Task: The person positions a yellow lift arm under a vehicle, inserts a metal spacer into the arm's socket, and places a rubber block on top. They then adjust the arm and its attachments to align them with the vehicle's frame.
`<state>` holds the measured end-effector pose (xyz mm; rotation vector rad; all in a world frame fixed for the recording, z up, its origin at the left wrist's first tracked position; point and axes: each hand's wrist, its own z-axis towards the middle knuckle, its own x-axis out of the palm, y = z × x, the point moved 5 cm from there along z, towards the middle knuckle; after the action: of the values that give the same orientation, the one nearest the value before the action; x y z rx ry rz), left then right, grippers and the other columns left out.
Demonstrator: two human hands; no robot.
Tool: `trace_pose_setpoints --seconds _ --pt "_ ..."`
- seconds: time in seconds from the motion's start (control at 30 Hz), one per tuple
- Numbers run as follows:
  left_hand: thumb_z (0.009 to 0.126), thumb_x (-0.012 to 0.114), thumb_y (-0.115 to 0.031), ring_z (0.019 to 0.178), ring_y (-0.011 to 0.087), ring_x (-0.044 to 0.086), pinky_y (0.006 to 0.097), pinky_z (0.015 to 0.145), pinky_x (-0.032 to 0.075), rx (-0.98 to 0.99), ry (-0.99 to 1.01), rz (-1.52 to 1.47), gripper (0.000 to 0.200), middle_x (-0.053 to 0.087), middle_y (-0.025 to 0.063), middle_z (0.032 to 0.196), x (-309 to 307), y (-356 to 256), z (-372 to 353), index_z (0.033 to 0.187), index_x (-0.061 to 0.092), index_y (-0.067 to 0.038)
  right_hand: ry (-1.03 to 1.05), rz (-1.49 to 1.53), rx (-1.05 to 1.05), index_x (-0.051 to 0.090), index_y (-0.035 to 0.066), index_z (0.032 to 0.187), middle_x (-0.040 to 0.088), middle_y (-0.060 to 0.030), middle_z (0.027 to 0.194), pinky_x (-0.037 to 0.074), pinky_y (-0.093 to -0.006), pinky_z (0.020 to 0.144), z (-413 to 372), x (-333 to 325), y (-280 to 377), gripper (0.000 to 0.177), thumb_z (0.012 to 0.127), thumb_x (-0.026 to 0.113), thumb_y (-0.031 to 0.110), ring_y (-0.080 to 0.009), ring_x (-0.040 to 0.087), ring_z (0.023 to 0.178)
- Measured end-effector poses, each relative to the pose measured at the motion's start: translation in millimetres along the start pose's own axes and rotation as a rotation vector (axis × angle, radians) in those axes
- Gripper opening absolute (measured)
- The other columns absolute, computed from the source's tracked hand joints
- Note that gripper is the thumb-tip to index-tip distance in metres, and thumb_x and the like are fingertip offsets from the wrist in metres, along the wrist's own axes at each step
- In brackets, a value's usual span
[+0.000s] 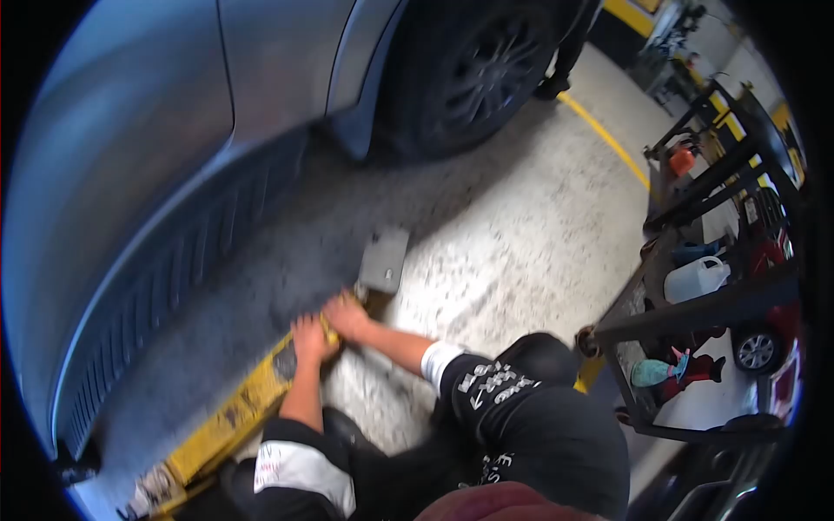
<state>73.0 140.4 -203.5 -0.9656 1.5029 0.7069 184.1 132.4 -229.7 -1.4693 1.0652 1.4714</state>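
A long yellow steel beam point(230, 404), scuffed and looking like a car-lift arm, lies low beside a silver vehicle point(156, 113). My left hand point(310, 340) is closed over its upper end, fingers on the top edge. Right beside it, my right hand point(346, 318) grips the tip of the same beam; some fingers are hidden. Just beyond my right hand, a flat grey plate point(385, 260) sits close to the beam's end. The beam's lower end carries a worn metal fitting point(156, 488).
A ribbed side step point(187, 234) and a dark wheel point(473, 74) overhang the speckled floor point(521, 226). Another person's foot point(552, 87) stands behind the wheel. At right, a black-framed cart point(695, 326) holds a white jug point(695, 280) and a green bottle point(651, 373).
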Motion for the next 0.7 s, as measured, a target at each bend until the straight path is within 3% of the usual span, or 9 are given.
trace_pose_setpoints --seconds 0.03,0.07,0.13,0.23,0.57,0.7 --pt "0.056 0.088 -0.056 0.128 0.0346 0.052 0.0549 0.114 0.033 -0.029 0.066 -0.009 0.094 0.06 0.0196 0.129 0 0 2 0.129 0.059 -0.005 -0.009 0.024 -0.058 0.059 0.008 0.132 0.061 -0.0134 0.131 0.027 -0.0596 0.12 -3 -11 1 0.046 0.089 0.062 0.025 -0.0298 0.053 0.131" --pt "0.056 0.088 -0.057 0.127 0.0342 0.052 0.0557 0.116 0.031 -0.041 -0.013 -0.013 0.094 0.061 0.0182 0.127 -8 -4 -3 0.128 0.06 -0.005 0.003 0.068 -0.086 0.057 0.008 0.134 0.061 -0.0133 0.13 0.025 -0.0594 0.121 -4 -16 -2 0.052 0.086 0.066 0.023 -0.0291 0.053 0.131" --pt "0.058 0.088 -0.055 0.127 0.0313 0.054 0.0587 0.12 0.024 -0.054 0.024 0.025 0.089 0.063 0.0146 0.126 -23 -11 -8 0.128 0.061 -0.006 0.127 0.071 -0.186 0.056 0.007 0.133 0.062 -0.0115 0.128 0.026 -0.0588 0.121 -8 -50 -11 0.068 0.073 0.081 0.027 -0.0284 0.056 0.128" --pt "0.058 0.088 -0.056 0.126 0.0291 0.054 0.0598 0.124 0.015 -0.057 0.059 0.1 0.089 0.063 0.0127 0.124 -34 -18 -7 0.127 0.061 -0.006 0.08 0.067 -0.222 0.057 0.008 0.132 0.064 -0.0107 0.125 0.028 -0.0574 0.119 5 -25 -13 0.076 0.067 0.085 0.032 -0.0268 0.058 0.124" --pt "0.059 0.087 -0.056 0.119 0.0273 0.056 0.0638 0.123 0.014 0.008 0.022 0.094 0.084 0.064 0.0104 0.115 -30 -25 -4 0.12 0.063 -0.003 0.07 0.063 -0.261 0.061 0.007 0.126 0.066 -0.0094 0.122 0.028 -0.0539 0.12 5 -16 -15 0.071 0.067 0.083 0.039 -0.0269 0.06 0.121" --pt "0.059 0.087 -0.055 0.117 0.0266 0.057 0.0641 0.124 0.011 0.046 -0.001 0.075 0.081 0.064 0.0104 0.113 -25 -24 -3 0.117 0.064 -0.003 0.113 0.042 -0.313 0.061 0.004 0.125 0.066 -0.013 0.12 0.033 -0.0522 0.117 2 -19 -17 0.073 0.066 0.083 0.042 -0.0284 0.061 0.12"
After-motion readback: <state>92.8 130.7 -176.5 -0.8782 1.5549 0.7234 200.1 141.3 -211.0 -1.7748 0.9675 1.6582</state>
